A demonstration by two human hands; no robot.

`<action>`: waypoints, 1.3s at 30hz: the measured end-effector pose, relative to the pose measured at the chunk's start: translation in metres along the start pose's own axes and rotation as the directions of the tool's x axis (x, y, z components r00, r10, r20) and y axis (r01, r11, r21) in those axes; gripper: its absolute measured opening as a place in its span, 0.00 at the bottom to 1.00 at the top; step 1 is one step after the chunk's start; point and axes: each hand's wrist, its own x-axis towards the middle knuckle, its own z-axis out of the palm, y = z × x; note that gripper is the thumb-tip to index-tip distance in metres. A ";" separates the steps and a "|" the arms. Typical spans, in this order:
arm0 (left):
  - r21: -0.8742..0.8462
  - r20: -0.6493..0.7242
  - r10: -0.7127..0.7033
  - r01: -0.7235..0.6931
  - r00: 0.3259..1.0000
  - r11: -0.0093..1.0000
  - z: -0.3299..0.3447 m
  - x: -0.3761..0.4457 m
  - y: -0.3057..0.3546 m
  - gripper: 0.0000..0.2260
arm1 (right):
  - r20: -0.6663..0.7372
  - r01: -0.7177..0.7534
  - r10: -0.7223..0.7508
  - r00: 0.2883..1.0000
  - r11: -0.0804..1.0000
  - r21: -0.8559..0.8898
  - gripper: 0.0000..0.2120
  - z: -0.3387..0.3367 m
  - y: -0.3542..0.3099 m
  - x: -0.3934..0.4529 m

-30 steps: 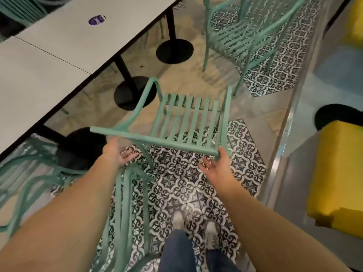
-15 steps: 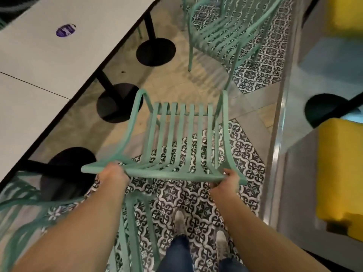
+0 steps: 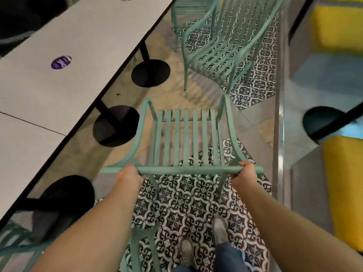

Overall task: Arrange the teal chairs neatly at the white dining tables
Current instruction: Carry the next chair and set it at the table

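A teal slatted chair (image 3: 184, 142) stands in front of me in the aisle, its top rail nearest to me. My left hand (image 3: 128, 174) grips the left end of that rail and my right hand (image 3: 244, 173) grips the right end. The white dining tables (image 3: 64, 75) run along the left in a row. A second teal chair (image 3: 225, 48) stands farther ahead, turned at an angle. Parts of another teal chair (image 3: 141, 250) show below my left arm, and more teal slats (image 3: 13, 244) lie at the bottom left.
Round black table bases (image 3: 150, 72) sit on the floor under the table edge, close to the held chair's left side. A glass partition with a metal rail (image 3: 280, 134) bounds the aisle on the right; yellow seats (image 3: 341, 189) lie beyond it. Patterned tiles are underfoot.
Both hands went from touching the top rail to gripping it. The chair has swung round so it faces straight ahead along the aisle, and the view has moved forward.
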 end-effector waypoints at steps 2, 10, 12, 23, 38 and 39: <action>0.037 -0.008 0.027 -0.027 1.000 0.999 0.021 0.008 0.007 0.15 | 0.001 0.007 -0.007 1.000 1.000 0.015 0.07 0.021 -0.012 0.007; -0.001 -0.030 0.086 -0.086 0.996 0.996 0.111 0.028 0.033 0.14 | 0.035 0.050 -0.051 0.998 0.998 0.026 0.04 0.100 -0.069 0.046; -0.003 -0.022 0.078 -0.078 0.997 0.997 0.132 0.034 0.038 0.15 | 0.101 -0.004 0.001 0.995 0.999 0.034 0.08 0.120 -0.084 0.058; -0.024 0.037 0.072 -0.071 0.997 0.997 0.165 0.030 0.054 0.11 | 0.108 0.001 0.019 0.994 0.983 -0.183 0.15 0.146 -0.114 0.068; 0.109 0.153 0.012 -0.029 0.988 0.994 -0.074 -0.081 -0.013 0.26 | 0.486 0.174 0.023 0.874 0.918 -0.357 0.30 0.006 -0.006 -0.009; 0.103 0.160 0.007 -0.024 0.987 0.994 -0.100 -0.085 -0.023 0.26 | 0.499 0.173 0.041 0.866 0.911 -0.375 0.30 -0.011 0.014 -0.012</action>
